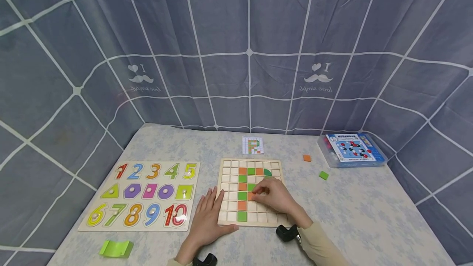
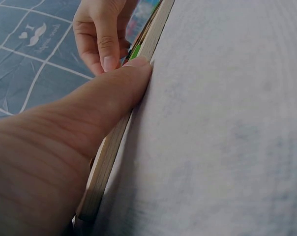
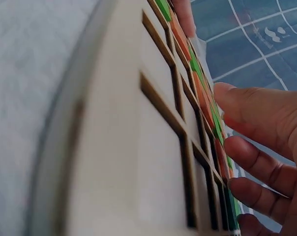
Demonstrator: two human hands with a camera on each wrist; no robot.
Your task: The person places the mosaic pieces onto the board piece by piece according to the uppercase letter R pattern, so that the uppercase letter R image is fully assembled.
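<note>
My right hand (image 1: 275, 195) bends over the wooden grid board (image 1: 230, 216), thumb and forefinger pinching at an orange square tile (image 1: 250, 196) in a cell. Its fingertips partly cover that tile and its neighbours. Fingers stretched out, my left hand (image 1: 207, 221) rests along the board's left side, its thumb at the near edge. Orange and green tiles, such as a green one (image 1: 242, 216), form a column with more tiles to its right. One dark green rounded piece (image 1: 267, 172) ends the top row. In the right wrist view, the right thumb (image 3: 256, 105) nears the tile row.
Behind the board lies a pattern card (image 1: 253, 145). A loose orange tile (image 1: 307, 158) and a loose green tile (image 1: 323, 175) lie right, near a plastic case (image 1: 352, 150). A number-and-shape puzzle board (image 1: 138, 221) and a green curved block (image 1: 116, 249) are at left.
</note>
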